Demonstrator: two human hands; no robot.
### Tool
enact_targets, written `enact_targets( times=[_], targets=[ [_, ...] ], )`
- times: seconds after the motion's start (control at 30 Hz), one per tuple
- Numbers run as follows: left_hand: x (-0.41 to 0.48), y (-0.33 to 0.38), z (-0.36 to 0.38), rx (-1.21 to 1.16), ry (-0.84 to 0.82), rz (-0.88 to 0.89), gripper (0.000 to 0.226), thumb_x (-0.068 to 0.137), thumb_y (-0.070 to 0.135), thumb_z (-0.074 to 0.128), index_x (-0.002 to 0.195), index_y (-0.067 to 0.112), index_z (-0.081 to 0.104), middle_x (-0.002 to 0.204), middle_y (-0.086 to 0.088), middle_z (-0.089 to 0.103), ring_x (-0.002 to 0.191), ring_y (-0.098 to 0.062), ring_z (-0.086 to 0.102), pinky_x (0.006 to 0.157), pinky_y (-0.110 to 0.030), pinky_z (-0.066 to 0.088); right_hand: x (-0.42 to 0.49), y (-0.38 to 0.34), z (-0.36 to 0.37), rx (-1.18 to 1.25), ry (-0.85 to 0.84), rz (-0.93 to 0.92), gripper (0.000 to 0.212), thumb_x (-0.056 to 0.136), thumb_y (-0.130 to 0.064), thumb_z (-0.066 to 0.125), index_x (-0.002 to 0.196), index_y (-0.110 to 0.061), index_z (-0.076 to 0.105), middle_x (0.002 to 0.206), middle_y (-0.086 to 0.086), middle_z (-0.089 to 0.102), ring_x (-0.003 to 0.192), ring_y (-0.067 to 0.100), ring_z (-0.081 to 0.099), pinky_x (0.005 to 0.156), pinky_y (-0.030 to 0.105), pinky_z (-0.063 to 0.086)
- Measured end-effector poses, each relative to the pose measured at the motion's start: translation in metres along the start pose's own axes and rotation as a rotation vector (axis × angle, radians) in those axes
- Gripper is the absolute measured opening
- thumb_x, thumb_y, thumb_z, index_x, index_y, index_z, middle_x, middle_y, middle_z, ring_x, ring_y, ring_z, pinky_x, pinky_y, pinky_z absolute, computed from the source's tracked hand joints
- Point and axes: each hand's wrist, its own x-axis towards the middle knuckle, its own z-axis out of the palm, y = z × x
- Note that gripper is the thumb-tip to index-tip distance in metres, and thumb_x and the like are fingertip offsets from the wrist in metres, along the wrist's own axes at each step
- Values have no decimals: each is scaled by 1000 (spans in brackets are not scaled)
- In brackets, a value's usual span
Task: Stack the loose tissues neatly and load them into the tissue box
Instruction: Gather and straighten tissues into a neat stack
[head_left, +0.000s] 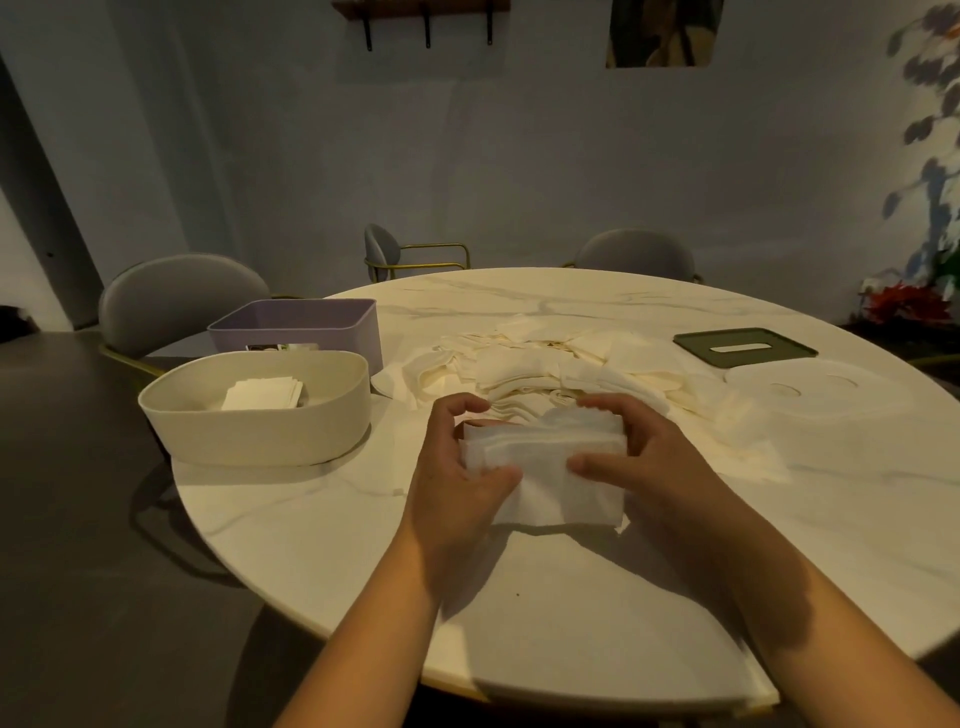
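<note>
On the left a grey chair (176, 296) stands at the edge of the round marble table (571, 623); a purple box (337, 332) sits on the table near it, open at the top; just in front of it, touching or nearly so, is a cream tissue box (260, 436) without a lid, and a small pile of folded tissues (264, 393) lies inside. Near the middle the left hand (457, 467) grips the left end of a stack of white tissues (550, 467), fingers curled over the far edge, thumb on the near side; the right hand (639, 452) grips the right end the same way; the stack is held between them over the near part of the table. Behind the hands a heap of loose tissues (545, 364) spreads across the table; further right lies a green lid (743, 348) with a slot; just in front of it a white lid (815, 389) lies flat.
</note>
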Motion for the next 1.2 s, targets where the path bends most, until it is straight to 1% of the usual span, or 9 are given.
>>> enact_targets(
  times=[0.2, 0.33, 0.43, 0.53, 0.63, 0.73, 0.87, 1.03, 1.2],
  targets=[
    [3, -1, -1, 8, 23, -44, 52, 74, -9, 63, 101, 31, 43, 104, -9, 58, 85, -20, 60, 55, -18, 50, 0, -2, -1, -49, 64, -71, 39, 75, -6, 76, 101, -31, 62, 103, -16, 57, 99, 19, 56, 86, 34, 55],
    [-1, 2, 3, -96, -48, -72, 55, 77, -23, 49, 107, 22, 47, 104, -12, 54, 76, -15, 60, 51, -14, 47, -1, 1, -1, -53, -10, -104, 55, 72, -8, 79, 111, -37, 55, 106, -17, 57, 99, 14, 58, 80, 25, 56],
    [-2, 6, 3, -143, -79, -72, 54, 76, -28, 45, 105, 18, 48, 94, -7, 55, 63, -4, 63, 48, -13, 46, 2, 4, -3, -225, -102, -114, 69, 70, -12, 80, 120, -42, 44, 116, -20, 50, 104, 10, 54, 82, 21, 53],
    [0, 5, 2, -111, -73, -59, 55, 76, -27, 45, 106, 19, 49, 96, -6, 53, 71, -10, 59, 50, -13, 47, 3, 4, -3, -303, -81, -119, 62, 73, -12, 78, 120, -38, 47, 115, -18, 50, 103, 10, 54, 84, 21, 52],
    [-1, 6, 3, -109, -49, -59, 55, 77, -25, 44, 111, 19, 47, 102, -8, 54, 77, -12, 56, 50, -12, 46, 2, 4, -3, -178, -15, -121, 53, 72, -7, 77, 113, -34, 55, 111, -14, 56, 104, 16, 56, 87, 33, 55],
    [0, 3, 1, -105, -33, -63, 55, 78, -21, 49, 110, 25, 48, 104, -6, 55, 80, -11, 57, 53, -15, 47, 0, 4, -4, -75, -8, -120, 47, 75, -9, 75, 109, -37, 58, 110, -16, 56, 104, 17, 56, 87, 34, 56],
    [1, -2, 1, -15, -67, -78, 58, 81, -9, 55, 113, 39, 46, 116, -2, 52, 102, -20, 56, 71, -23, 53, 1, 5, -1, -56, -14, -108, 53, 79, -16, 74, 119, -41, 50, 110, -20, 54, 102, 16, 56, 85, 31, 56],
    [-4, 7, 11, -118, -163, -145, 68, 86, -16, 47, 128, 35, 33, 105, 12, 45, 89, -11, 54, 60, -11, 50, 2, 7, -1, -112, -47, -108, 55, 81, -20, 72, 120, -45, 42, 113, -24, 49, 104, 13, 54, 87, 30, 54],
    [4, -2, 2, -10, -37, -131, 44, 81, -2, 55, 108, 32, 44, 107, -3, 54, 89, -14, 56, 62, -18, 49, 5, 6, -3, -264, -22, -152, 44, 82, -18, 70, 115, -39, 50, 109, -19, 53, 101, 10, 53, 90, 31, 51]
  ],
)
